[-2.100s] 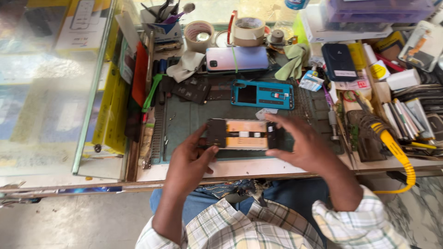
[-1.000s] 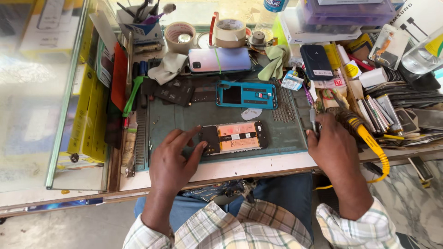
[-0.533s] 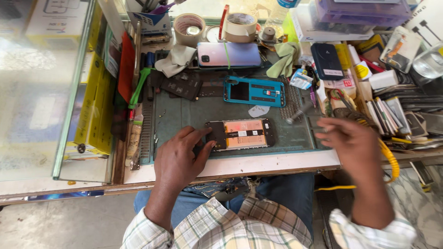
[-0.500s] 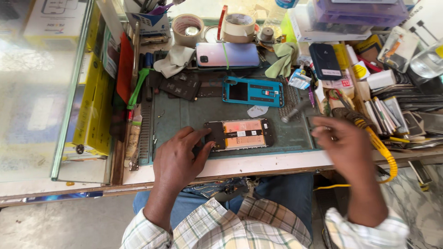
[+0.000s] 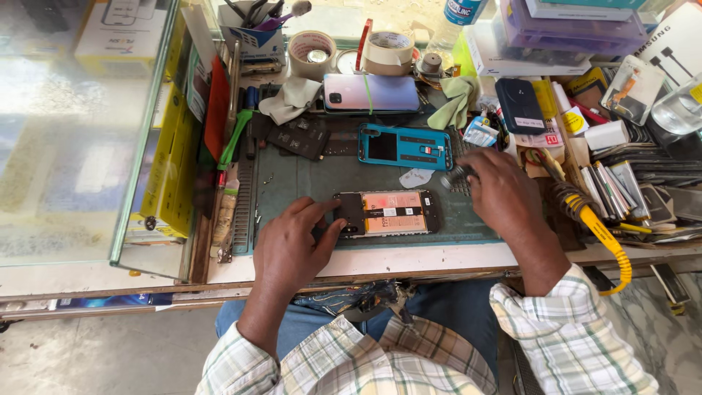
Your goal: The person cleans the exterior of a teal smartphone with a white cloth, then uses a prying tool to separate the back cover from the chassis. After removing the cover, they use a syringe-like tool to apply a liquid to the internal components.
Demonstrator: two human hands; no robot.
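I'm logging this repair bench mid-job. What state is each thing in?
Opened phone: back off, insides exposed, flat on mat.
Blue phone frame: lying apart.
Pink-purple phone: closed, camera side up.
Left hand: steadying opened phone.
Right hand: on mat's right edge.
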